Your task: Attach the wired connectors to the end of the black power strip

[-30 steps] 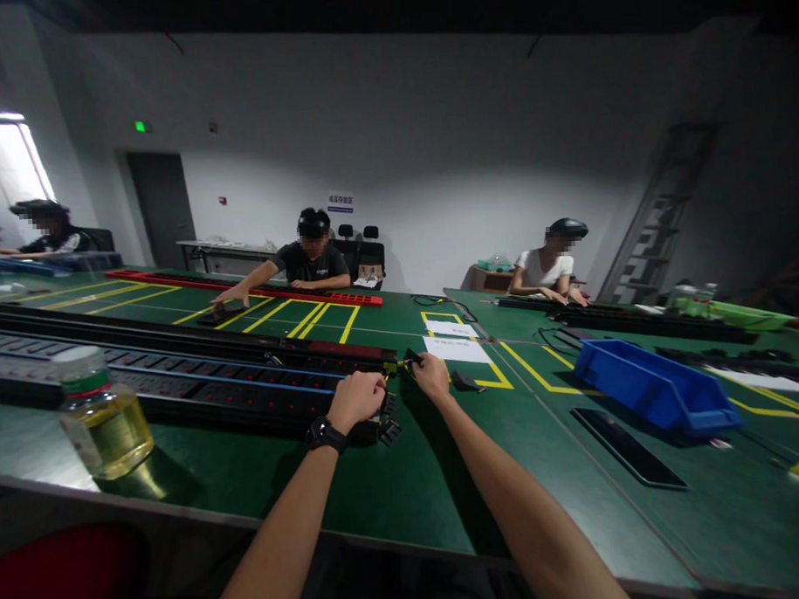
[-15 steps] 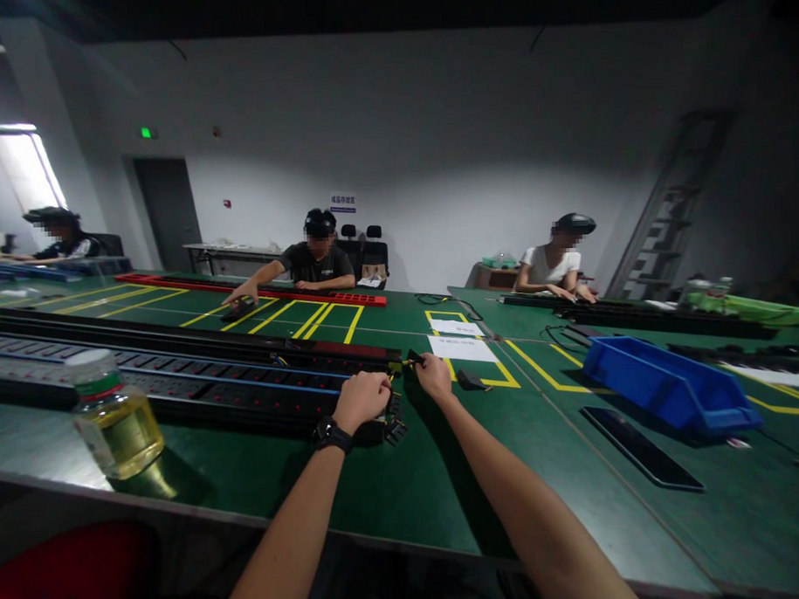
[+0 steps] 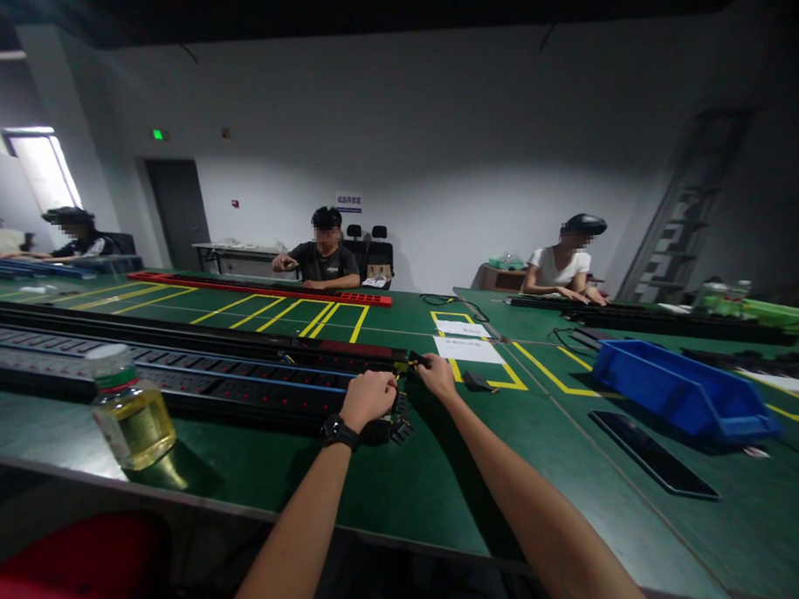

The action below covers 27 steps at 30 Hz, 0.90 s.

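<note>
A long black housing (image 3: 298, 408) with rows of red dots and a blue strip lies along the green table. My left hand (image 3: 371, 398), a black watch on its wrist, is closed over the right end of this housing; its fingertips are hidden. Just beyond the end, my right hand (image 3: 437, 377) pinches a small black part (image 3: 417, 360). Between the two hands shows a small yellow-green connector (image 3: 402, 367). Below my left hand, a black clip-like piece (image 3: 400, 430) sticks out from the housing's end.
A bottle of yellow liquid (image 3: 133, 414) stands at the front left. To the right are a black wedge-shaped piece (image 3: 477, 381), paper sheets (image 3: 470, 349), a blue bin (image 3: 678, 386) and a dark tablet (image 3: 650, 452). Co-workers sit across by a red rail (image 3: 268, 289).
The view has swung slightly left. My hands keep nearly the same place and grip. The co-worker opposite has drawn a hand back and up; the dark object near it has gone from the table.
</note>
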Available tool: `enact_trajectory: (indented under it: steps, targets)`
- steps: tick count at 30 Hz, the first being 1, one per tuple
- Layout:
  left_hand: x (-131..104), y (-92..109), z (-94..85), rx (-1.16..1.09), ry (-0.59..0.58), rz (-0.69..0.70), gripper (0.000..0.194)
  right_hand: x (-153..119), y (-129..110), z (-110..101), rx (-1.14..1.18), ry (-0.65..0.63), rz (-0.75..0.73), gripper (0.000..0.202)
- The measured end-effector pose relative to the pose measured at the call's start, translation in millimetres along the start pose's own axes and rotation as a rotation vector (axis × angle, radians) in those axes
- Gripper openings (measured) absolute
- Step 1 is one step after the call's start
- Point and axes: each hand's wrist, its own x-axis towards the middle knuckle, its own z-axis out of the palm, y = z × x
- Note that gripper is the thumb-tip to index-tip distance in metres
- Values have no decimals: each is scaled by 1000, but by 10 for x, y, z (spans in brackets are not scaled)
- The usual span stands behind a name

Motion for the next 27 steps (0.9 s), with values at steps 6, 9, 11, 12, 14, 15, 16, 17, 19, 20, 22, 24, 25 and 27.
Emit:
enact_trajectory:
  steps: [6,9,11,12,14,15,16,17,19,20,22,24,25,27]
  targets:
    - [7,3,7,-2,-2,-3,30,-76,-73,-21,7,-17,39,32]
    - [5,-1,16,-1,2,0,30,-127,-131,-7,-18,4,67,33]
    - [4,-6,23,-1,6,3,30,-149,-163,6,-31,25,63,31]
    - [3,-8,27,0,7,3,30,-156,-174,12,-42,32,54,28]
    - [1,-10,32,1,10,2,30,-166,-185,20,-77,37,22,23]
    - [0,-10,34,2,11,1,30,-169,-184,22,-100,39,-2,22]
    - [0,-10,36,1,12,1,30,-172,-181,22,-121,42,-29,21]
    - [-1,-10,37,0,13,0,30,-174,-174,22,-140,46,-54,21]
    - [-1,-8,38,-4,13,-1,31,-178,-152,19,-159,48,-80,20]
    - [-2,-8,38,-7,13,-2,31,-179,-138,19,-157,42,-82,19]
    - [-6,-9,39,-10,14,-5,32,-181,-106,22,-137,19,-76,19]
    - [-10,-11,40,-12,16,-6,31,-184,-76,28,-112,-7,-83,20]
    - [-13,-12,42,-13,18,-6,31,-187,-64,29,-104,-17,-94,20]
    - [-16,-15,46,-14,22,-6,32,-195,-42,10,-103,-39,-131,23]
